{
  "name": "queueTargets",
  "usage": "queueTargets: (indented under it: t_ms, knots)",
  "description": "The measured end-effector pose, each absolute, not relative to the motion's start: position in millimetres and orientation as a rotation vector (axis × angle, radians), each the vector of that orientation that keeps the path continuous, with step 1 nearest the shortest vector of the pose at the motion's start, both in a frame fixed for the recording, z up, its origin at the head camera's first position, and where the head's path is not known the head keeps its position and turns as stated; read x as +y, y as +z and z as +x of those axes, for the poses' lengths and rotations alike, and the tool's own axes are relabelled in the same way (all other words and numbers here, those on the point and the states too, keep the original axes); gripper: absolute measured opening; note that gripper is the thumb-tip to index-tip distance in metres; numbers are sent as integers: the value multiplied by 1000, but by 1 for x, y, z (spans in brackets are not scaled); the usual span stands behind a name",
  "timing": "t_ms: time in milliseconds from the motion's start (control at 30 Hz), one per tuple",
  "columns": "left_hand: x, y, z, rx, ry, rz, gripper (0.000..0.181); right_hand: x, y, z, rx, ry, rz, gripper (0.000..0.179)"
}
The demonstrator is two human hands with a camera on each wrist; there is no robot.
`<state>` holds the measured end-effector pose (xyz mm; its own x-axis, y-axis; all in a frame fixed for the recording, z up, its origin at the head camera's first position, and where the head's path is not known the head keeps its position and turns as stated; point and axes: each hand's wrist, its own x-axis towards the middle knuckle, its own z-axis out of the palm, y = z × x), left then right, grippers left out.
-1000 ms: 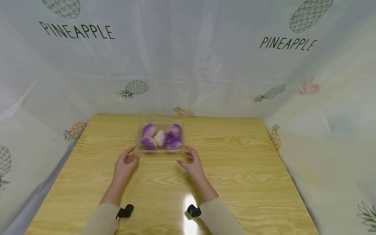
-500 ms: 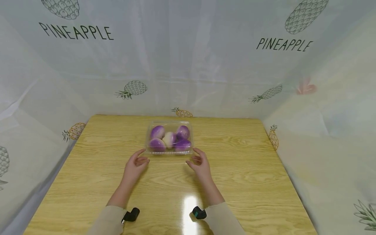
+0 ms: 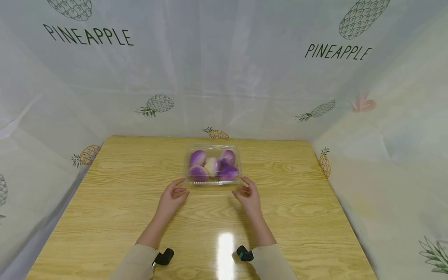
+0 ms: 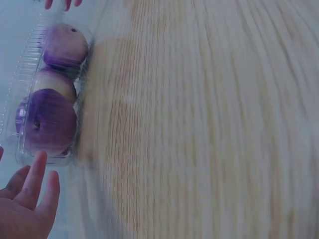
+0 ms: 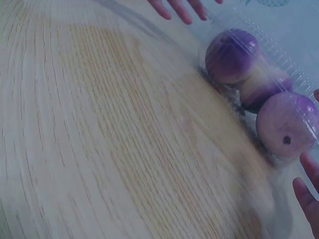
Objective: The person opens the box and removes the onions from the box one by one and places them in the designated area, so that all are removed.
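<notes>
A clear plastic clamshell box (image 3: 212,182) with a ridged edge lies near the far side of the wooden table. Several purple-and-white turnips (image 3: 198,173) show through its lid. At its near left corner is my left hand (image 3: 171,200), fingers extended, index fingertip against the box. My right hand (image 3: 250,198) mirrors it at the near right corner. Both thumbs are spread toward each other, with a faint clear line between them. In the left wrist view, the left fingers (image 4: 36,179) reach the box's end. The right fingers (image 5: 306,191) are partly cut off in the right wrist view.
The wooden table (image 3: 287,217) extends to both sides and in front of the box. A pale sheet (image 3: 224,77) printed with pineapples hangs behind and along both sides. Black wrist cameras (image 3: 164,256) sit at both beige sleeves. Glare marks the table's near middle.
The box with its turnips has slid steadily to the right, and both hands have moved right along with it. The finger positions look much the same.
</notes>
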<state>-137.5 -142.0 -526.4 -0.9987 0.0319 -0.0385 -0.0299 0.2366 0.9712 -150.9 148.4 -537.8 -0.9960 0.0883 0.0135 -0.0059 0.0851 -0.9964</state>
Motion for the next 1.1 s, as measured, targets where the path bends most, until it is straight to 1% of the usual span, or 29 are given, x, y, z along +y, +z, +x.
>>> queueTargets:
  t_ms: [300,467,700,1100]
  knots:
    - [-127,-530,-140,2445,1903,20,54,162,-537,-153,-2239,2046,-110,62]
    - [-121,-532,-138,2432,1906,24,52,171,-536,-152,-2225,2074,-135,63]
    - [-114,-534,-133,2449,1901,34,53,178,-537,-147,-2250,2027,-159,60]
    - [-104,-538,-129,2356,2049,102,52,188,-538,-145,-2200,1995,-164,55]
